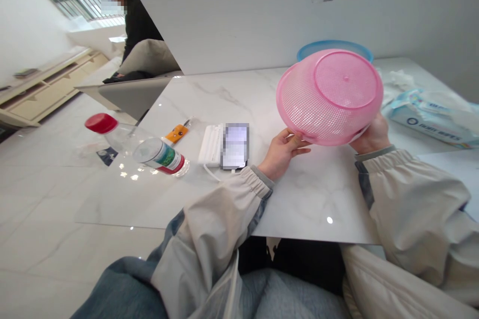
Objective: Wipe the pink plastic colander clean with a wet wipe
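No legible text anywhere

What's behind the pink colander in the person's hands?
A blue basin shows behind the pink colander, only its rim visible; the colander covers the rest.

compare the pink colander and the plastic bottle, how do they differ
The pink plastic colander is held up tilted between the left hand and right hand, while the clear plastic bottle lies on its side on the marble table. The colander's wall is perforated and opaque; the bottle's is solid and see-through, with a red cap. Both are round and plastic.
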`<act>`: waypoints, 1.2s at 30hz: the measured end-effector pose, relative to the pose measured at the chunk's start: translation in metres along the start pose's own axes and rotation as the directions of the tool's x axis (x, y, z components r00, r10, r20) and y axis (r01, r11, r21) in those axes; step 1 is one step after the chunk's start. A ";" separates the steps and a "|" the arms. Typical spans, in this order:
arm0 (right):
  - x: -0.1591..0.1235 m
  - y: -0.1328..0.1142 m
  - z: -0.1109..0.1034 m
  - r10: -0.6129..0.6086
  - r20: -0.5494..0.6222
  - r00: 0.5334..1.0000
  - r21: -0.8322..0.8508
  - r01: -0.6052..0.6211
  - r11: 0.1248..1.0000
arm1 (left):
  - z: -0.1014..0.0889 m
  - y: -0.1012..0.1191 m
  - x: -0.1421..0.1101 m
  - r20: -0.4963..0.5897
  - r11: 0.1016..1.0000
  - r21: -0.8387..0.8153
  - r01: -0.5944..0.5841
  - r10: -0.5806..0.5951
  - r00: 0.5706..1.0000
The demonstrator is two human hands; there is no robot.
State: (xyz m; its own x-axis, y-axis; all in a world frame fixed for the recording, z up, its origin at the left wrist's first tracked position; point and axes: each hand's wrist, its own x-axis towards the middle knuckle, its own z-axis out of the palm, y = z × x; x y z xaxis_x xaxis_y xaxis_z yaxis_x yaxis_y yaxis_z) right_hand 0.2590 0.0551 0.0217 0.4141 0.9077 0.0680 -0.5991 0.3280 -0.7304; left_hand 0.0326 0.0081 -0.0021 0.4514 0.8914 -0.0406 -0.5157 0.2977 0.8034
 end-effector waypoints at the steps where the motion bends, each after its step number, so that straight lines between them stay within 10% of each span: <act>1: 0.000 0.000 0.000 -0.003 -0.001 1.000 -0.002 0.003 1.000 | 0.000 0.000 0.000 0.005 1.000 0.014 -0.007 0.007 1.000; 36: -0.006 0.003 0.005 0.075 0.017 0.997 0.059 -0.076 0.995 | -0.001 -0.005 0.003 0.066 0.961 0.273 -0.048 0.031 0.997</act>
State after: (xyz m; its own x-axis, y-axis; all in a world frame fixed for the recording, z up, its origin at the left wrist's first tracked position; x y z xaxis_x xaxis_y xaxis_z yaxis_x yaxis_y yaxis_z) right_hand 0.2519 0.0519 0.0227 0.3563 0.9341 0.0245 -0.6680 0.2729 -0.6923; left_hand 0.0358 0.0101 -0.0065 0.4824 0.8756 0.0241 -0.3185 0.1497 0.9360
